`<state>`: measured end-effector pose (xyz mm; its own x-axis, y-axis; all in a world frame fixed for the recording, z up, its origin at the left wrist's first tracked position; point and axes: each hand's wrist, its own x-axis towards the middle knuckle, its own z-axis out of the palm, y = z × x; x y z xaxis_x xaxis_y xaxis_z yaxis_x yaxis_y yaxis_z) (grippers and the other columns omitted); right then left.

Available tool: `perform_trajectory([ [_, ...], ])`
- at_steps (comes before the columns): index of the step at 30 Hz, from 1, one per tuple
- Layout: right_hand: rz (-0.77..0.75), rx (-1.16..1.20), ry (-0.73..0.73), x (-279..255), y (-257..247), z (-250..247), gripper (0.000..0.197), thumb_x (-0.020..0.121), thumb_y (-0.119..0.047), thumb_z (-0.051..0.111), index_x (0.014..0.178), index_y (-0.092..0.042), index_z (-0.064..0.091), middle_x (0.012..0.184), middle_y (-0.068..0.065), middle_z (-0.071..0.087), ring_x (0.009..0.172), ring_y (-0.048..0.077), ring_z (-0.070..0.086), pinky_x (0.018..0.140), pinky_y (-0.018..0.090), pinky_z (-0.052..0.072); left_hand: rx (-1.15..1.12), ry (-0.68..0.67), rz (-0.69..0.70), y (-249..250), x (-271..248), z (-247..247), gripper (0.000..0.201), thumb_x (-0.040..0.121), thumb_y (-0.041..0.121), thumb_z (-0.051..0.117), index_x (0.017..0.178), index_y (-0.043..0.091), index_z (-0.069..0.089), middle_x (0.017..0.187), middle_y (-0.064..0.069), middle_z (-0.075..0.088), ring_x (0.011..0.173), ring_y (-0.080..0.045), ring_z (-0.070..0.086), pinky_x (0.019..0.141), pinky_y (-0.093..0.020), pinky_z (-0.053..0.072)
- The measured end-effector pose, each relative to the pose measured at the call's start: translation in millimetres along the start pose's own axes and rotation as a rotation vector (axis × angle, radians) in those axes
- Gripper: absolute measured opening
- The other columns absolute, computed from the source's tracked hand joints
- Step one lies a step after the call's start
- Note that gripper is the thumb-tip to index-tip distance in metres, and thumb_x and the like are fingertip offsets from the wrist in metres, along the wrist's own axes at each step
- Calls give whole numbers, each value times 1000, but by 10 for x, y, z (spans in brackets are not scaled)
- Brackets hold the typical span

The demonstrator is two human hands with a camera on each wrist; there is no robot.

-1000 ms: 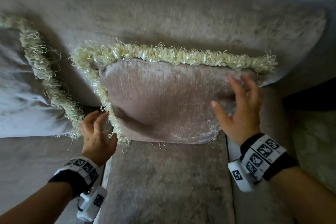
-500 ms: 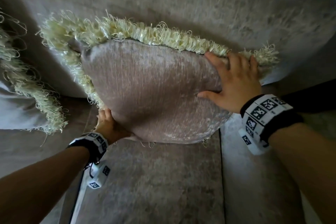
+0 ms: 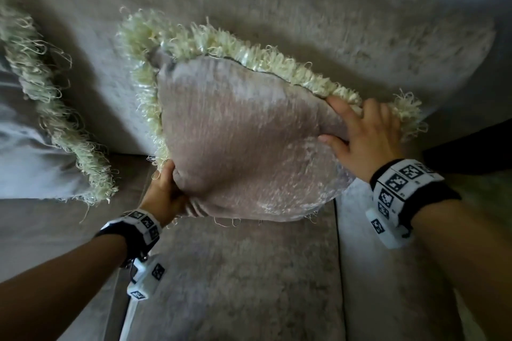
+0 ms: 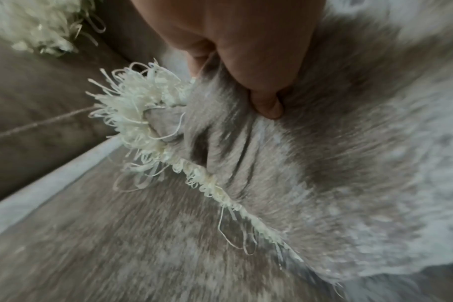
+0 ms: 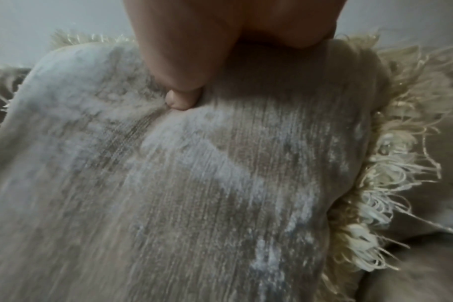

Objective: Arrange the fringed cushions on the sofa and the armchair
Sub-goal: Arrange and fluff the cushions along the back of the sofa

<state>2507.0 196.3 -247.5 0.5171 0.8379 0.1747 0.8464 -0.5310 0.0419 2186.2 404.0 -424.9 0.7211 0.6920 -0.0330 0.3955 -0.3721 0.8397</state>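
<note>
1. My left hand (image 3: 163, 196) grips the lower left corner of the fringed cushion (image 3: 243, 141). In the left wrist view my thumb (image 4: 266, 102) digs into the velvet there and bunches it into folds just beside the cream fringe (image 4: 140, 114).
2. My right hand (image 3: 365, 133) clasps the same cushion's upper right corner. The fingers wrap over the fringed top edge, and the thumb presses into the front face, as the right wrist view shows (image 5: 181, 100).
3. The cushion is tilted, its upper left corner higher than its upper right one. It stands in front of the sofa's back cushion (image 3: 332, 36), and I cannot tell whether the two touch.
4. The cushion's lower edge hangs over the sofa seat (image 3: 235, 285). Loose fringe threads trail from that edge, and I cannot tell whether the edge itself rests on the seat.
5. A second fringed cushion (image 3: 25, 147) lies to the left of the held one, leaning at the sofa's back. Its cream fringe (image 3: 61, 124) runs down the side that faces the held cushion. The two cushions are apart, with bare sofa back between them.
6. A seam in the sofa seat (image 3: 339, 257) runs forward from below the held cushion's right side.
</note>
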Motion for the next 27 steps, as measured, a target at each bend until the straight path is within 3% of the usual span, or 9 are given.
perform_trajectory([
  [1,30,13,14,-43,65,-35,66,82,-55,64,138,-34,36,97,18,44,88,36,45,78,50,39,32,-4,14,43,-13,-94,88,67,8,76,130,52,34,112,27,57,98,-12,54,86,-18,47],
  [3,103,65,43,-147,205,-103,66,83,-57,61,139,-32,35,100,20,44,91,38,44,80,53,39,144,-5,65,192,22,-323,92,66,11,76,141,41,32,126,0,56,108,-28,54,90,-46,50],
  [4,139,99,60,-202,264,-132,67,83,-58,59,139,-32,34,102,22,43,92,40,44,81,54,39,205,0,90,291,72,-448,94,65,14,74,143,41,29,128,-13,54,108,-35,54,90,-51,49],
  [6,212,176,70,-314,359,-162,70,83,-56,62,140,-32,30,107,25,43,98,43,43,84,59,39,298,9,121,532,187,-675,92,66,16,71,143,41,27,122,-26,50,102,-39,51,89,-50,50],
  [9,328,292,29,-455,416,-80,80,80,-48,70,143,-34,22,117,28,40,110,47,40,92,63,38,441,8,179,858,358,-875,92,70,8,74,144,36,28,113,-27,50,88,-35,47,80,-48,50],
  [12,432,321,-16,-492,430,133,80,83,-51,67,146,-35,20,126,27,37,118,45,36,96,60,34,573,3,188,976,491,-879,91,71,9,73,146,34,28,103,-23,46,81,-36,48,70,-48,51],
  [17,473,299,-65,-433,441,603,76,86,-54,61,146,-33,18,132,26,33,121,44,32,101,58,29,766,-5,78,896,633,-645,81,75,22,76,139,33,29,104,-20,41,88,-41,50,63,-47,45],
  [23,463,195,-126,-272,556,794,80,86,-61,57,147,-31,13,135,23,29,121,42,31,100,58,30,978,-42,-14,834,794,-571,79,72,53,72,130,27,25,111,-25,40,96,-41,45,73,-50,45],
  [27,437,226,-78,-319,546,709,82,85,-57,59,150,-29,17,140,23,27,122,46,31,100,60,33,962,-68,8,850,738,-701,91,66,59,76,137,34,26,125,-29,36,109,-42,37,83,-55,44],
])
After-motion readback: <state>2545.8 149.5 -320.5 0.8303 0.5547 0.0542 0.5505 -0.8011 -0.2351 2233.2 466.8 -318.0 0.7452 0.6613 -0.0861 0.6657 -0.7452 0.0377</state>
